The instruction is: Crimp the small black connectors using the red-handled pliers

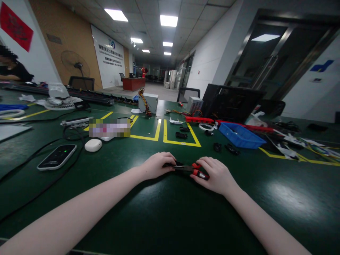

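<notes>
My left hand (pixel 156 165) rests on the green table (pixel 170 212) with its fingers closed around a small black part (pixel 175 164). My right hand (pixel 215 175) is closed on the red handles of a pair of pliers (pixel 195 170), whose dark jaws point left and meet the black part. Both hands sit close together at the middle of the table. What the jaws grip is too small to make out.
A blue tray (pixel 240 135) and several small black parts (pixel 181 135) lie beyond the hands. A phone (pixel 57 157), a white case (pixel 93 145) and black cables lie at the left. A black computer case (pixel 228 102) stands at the back right. A person sits far left.
</notes>
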Demonstrator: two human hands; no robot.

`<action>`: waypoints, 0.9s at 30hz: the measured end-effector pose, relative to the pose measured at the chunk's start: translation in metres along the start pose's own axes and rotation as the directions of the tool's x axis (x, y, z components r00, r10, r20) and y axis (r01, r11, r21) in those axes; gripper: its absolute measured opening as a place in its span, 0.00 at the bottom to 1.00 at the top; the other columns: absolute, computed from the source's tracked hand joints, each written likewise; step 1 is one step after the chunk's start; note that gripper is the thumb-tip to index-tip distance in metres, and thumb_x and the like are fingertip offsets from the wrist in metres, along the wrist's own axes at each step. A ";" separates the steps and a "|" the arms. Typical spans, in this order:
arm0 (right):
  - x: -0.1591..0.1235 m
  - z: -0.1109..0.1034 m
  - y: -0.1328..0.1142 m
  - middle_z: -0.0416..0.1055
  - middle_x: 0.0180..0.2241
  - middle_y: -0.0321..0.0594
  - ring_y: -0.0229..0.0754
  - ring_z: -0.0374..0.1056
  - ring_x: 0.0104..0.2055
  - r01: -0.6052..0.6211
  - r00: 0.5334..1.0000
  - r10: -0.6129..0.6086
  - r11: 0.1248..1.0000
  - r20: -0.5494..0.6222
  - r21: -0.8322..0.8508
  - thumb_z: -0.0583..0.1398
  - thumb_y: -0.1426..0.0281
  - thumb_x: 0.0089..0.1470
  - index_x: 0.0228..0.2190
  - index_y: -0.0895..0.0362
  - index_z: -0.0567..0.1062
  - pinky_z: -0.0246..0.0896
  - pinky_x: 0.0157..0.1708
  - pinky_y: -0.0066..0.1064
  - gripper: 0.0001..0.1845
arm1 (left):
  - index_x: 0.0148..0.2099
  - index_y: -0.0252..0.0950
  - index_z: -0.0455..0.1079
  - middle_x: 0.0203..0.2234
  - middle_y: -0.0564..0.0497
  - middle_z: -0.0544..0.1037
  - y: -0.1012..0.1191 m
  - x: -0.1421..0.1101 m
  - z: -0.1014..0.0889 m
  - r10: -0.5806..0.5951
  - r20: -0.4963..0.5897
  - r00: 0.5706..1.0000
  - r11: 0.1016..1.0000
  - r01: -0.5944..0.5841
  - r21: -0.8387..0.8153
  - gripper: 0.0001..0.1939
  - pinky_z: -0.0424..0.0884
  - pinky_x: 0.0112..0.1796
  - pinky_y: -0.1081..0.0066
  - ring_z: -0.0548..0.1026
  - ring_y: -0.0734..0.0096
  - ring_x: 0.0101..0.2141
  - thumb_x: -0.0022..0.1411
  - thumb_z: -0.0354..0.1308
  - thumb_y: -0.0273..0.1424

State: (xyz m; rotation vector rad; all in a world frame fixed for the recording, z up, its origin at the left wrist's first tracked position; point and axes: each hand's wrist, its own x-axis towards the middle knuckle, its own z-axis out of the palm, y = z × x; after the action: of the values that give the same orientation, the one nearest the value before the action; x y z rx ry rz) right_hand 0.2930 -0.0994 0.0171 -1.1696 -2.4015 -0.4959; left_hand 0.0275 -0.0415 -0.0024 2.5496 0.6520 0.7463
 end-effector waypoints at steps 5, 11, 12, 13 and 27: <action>-0.005 0.000 0.007 0.73 0.36 0.48 0.45 0.69 0.35 0.014 1.000 -0.015 0.999 -0.023 -0.041 0.60 0.55 0.54 0.38 0.61 0.73 0.63 0.33 0.36 0.20 | 0.42 0.36 0.74 0.45 0.48 0.75 0.000 0.000 -0.001 -0.004 0.002 1.000 1.000 0.004 -0.015 0.06 0.70 0.46 0.66 0.74 0.64 0.45 0.62 0.60 0.26; -0.006 -0.003 0.008 0.73 0.36 0.48 0.45 0.69 0.34 -0.022 1.000 0.021 0.999 -0.016 -0.047 0.60 0.55 0.54 0.37 0.60 0.73 0.63 0.33 0.35 0.20 | 0.41 0.37 0.75 0.46 0.48 0.74 0.001 0.000 -0.002 -0.020 0.011 1.000 0.999 0.020 -0.038 0.05 0.70 0.46 0.65 0.74 0.64 0.45 0.62 0.61 0.27; -0.006 -0.003 0.008 0.73 0.36 0.48 0.45 0.69 0.34 -0.022 1.000 0.021 0.999 -0.012 -0.046 0.60 0.55 0.54 0.37 0.60 0.73 0.63 0.33 0.35 0.20 | 0.41 0.37 0.75 0.46 0.48 0.74 0.001 0.000 -0.002 -0.020 0.012 1.000 0.999 0.020 -0.043 0.05 0.70 0.47 0.65 0.74 0.64 0.45 0.62 0.61 0.27; -0.006 -0.003 0.008 0.73 0.36 0.48 0.45 0.69 0.34 -0.020 1.000 0.020 0.999 -0.009 -0.045 0.60 0.55 0.54 0.37 0.60 0.73 0.63 0.33 0.35 0.20 | 0.41 0.37 0.75 0.46 0.48 0.74 0.001 0.000 -0.003 -0.019 0.014 1.000 0.999 0.020 -0.048 0.05 0.70 0.47 0.64 0.74 0.64 0.45 0.62 0.61 0.27; -0.005 -0.007 0.004 0.72 0.33 0.45 0.43 0.68 0.32 -0.057 0.994 0.057 0.998 0.094 -0.007 0.58 0.56 0.55 0.35 0.57 0.72 0.63 0.30 0.34 0.16 | 0.42 0.37 0.75 0.46 0.48 0.74 0.000 0.000 -0.001 -0.009 0.021 1.000 0.999 0.009 -0.037 0.06 0.70 0.48 0.63 0.73 0.64 0.46 0.62 0.60 0.27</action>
State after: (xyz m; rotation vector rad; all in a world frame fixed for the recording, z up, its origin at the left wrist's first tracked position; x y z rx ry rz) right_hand 0.3001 -0.1040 0.0215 -1.2861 -2.4394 -0.4369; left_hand 0.0269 -0.0412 -0.0018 2.5158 0.6366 0.7216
